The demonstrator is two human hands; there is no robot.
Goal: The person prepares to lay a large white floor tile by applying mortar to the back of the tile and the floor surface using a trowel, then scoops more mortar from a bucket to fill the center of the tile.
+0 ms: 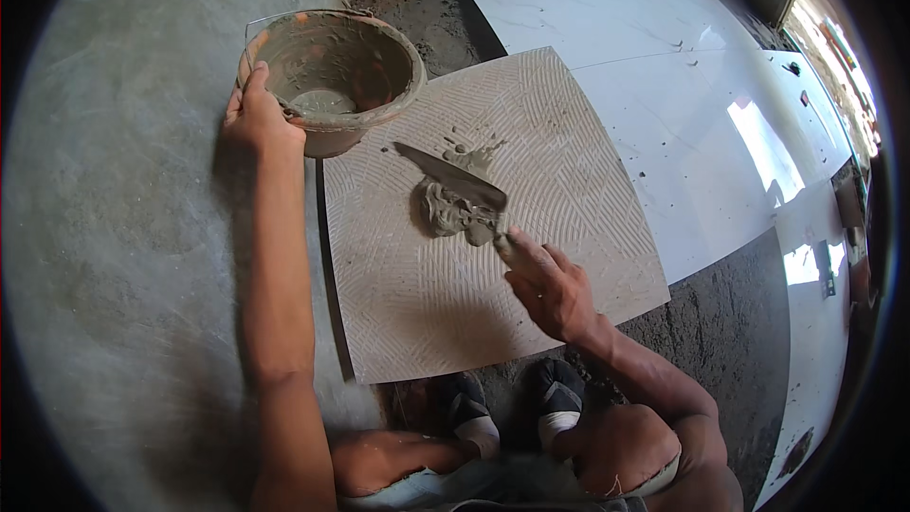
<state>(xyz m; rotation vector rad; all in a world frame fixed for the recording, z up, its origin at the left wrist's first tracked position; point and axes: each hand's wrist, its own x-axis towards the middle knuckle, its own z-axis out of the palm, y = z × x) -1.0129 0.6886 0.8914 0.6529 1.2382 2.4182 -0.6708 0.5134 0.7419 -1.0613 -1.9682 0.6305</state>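
Note:
My left hand grips the rim of a mortar-smeared bucket that holds wet grey mortar and is tipped toward the tile. My right hand is shut on the handle of a pointed trowel, whose blade lies over a lump of grey mortar. The lump sits near the middle of a square tile lying face down, its ribbed back up. Small mortar splashes dot the tile just beyond the blade.
Glossy white tiles are laid on the floor at the right and back. Smooth grey concrete floor lies to the left. Rough dark mortar bed shows at the lower right. My knees and shoes are at the bottom edge.

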